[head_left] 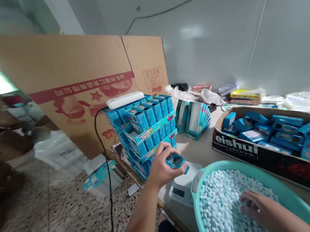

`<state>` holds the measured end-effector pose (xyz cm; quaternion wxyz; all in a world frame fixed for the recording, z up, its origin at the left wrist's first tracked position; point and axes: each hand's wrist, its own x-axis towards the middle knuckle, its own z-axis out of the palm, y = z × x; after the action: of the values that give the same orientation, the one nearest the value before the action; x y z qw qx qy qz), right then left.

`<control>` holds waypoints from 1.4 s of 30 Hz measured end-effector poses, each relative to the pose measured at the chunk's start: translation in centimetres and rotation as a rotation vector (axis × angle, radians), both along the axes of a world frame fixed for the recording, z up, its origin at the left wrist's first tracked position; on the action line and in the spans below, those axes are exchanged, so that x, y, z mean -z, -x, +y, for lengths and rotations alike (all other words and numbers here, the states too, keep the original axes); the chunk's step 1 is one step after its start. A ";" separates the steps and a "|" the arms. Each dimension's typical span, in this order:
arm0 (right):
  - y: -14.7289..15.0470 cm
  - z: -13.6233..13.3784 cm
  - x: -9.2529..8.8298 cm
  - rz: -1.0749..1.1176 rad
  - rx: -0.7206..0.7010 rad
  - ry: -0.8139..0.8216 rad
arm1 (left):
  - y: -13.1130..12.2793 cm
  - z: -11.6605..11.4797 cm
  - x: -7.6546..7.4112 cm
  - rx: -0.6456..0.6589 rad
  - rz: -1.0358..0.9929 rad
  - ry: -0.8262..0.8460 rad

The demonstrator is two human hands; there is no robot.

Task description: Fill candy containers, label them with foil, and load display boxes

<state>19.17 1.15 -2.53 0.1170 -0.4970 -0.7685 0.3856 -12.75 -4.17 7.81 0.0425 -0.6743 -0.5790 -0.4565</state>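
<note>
My left hand [161,166] is closed around a small blue box [175,161], held just above a white kitchen scale [183,189]. My right hand [258,208] rests on a heap of pale blue and white candies inside a teal plastic basin [252,171]; its fingers curl into the candies, and what they hold, if anything, is hidden. Left of the scale rises a slanted stack of filled blue boxes [146,130], with a white power bank [125,100] lying on top.
A black carton [235,146] of blue boxes stands behind the basin. Flattened blue boxes [198,121] stand upright at the back. Large cardboard sheets [69,79] lean at the left. A black cable [105,171] hangs toward the speckled floor. Bags and clutter line the wall.
</note>
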 end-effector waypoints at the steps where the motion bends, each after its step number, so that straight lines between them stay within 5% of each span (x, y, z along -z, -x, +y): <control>1: 0.0 0.0 0.1 0.025 -0.011 -0.001 | 0.6 -1.0 -2.1 0.027 0.056 -0.064; 4: 0.0 -0.1 0.1 0.093 -0.036 0.011 | 2.7 -3.4 -7.9 0.006 0.165 -0.307; 7: 0.1 -0.2 0.0 0.107 -0.024 0.052 | 5.0 -4.0 -12.3 -0.060 0.154 -0.521; 12: 0.3 -0.2 0.8 0.131 0.001 -0.005 | 9.3 -0.8 -15.0 -0.137 0.166 -0.563; 17: 0.0 -0.2 0.5 0.147 -0.007 -0.013 | 12.2 1.7 -14.7 -0.046 0.138 -0.609; 23: 0.0 -0.2 0.1 0.089 -0.008 -0.005 | 12.4 2.2 -14.2 -0.025 0.163 -0.634; 27: -0.5 -0.2 0.8 0.089 -0.020 -0.003 | 11.8 3.3 -12.6 -0.008 0.214 -0.560; 32: -1.6 0.2 1.6 0.037 -0.030 0.110 | 11.7 4.0 -9.8 -0.162 0.076 -0.570; 42: -1.6 -0.6 -1.1 -0.029 -0.072 0.150 | 11.3 4.8 -7.6 -0.162 -0.051 -0.598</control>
<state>20.79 0.54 -1.39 0.0545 -0.4820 -0.7563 0.4390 -24.06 0.60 15.39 0.2605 -0.5721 -0.4717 -0.6184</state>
